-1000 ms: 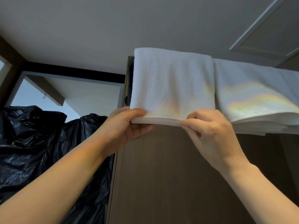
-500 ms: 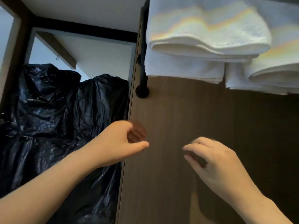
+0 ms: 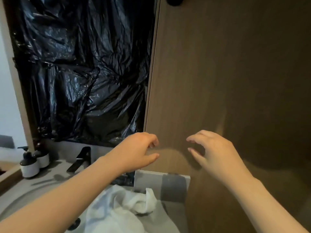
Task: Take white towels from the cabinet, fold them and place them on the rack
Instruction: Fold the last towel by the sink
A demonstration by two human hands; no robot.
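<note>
A crumpled white towel [image 3: 122, 209] lies unfolded on the grey counter [image 3: 173, 211] at the bottom of the view, under my left forearm. My left hand [image 3: 139, 151] hovers in front of the brown wooden panel [image 3: 227, 81] with fingers loosely curled and nothing in them. My right hand [image 3: 210, 148] hangs beside it, also loosely curled and holding nothing. Only the rack's black wall mount [image 3: 174, 0] shows at the top edge; the folded towels on the rack are out of view.
Crinkled black plastic sheeting [image 3: 80, 68] covers the area left of the panel. Two pump bottles [image 3: 32, 163] stand at the left of the counter, and a black faucet [image 3: 80, 158] rises beside them above a sink edge.
Both hands let go of the folded towel on the rack and dropped down. The view tilted downward, so the rack towels left the frame and the counter with the crumpled towel came in.
</note>
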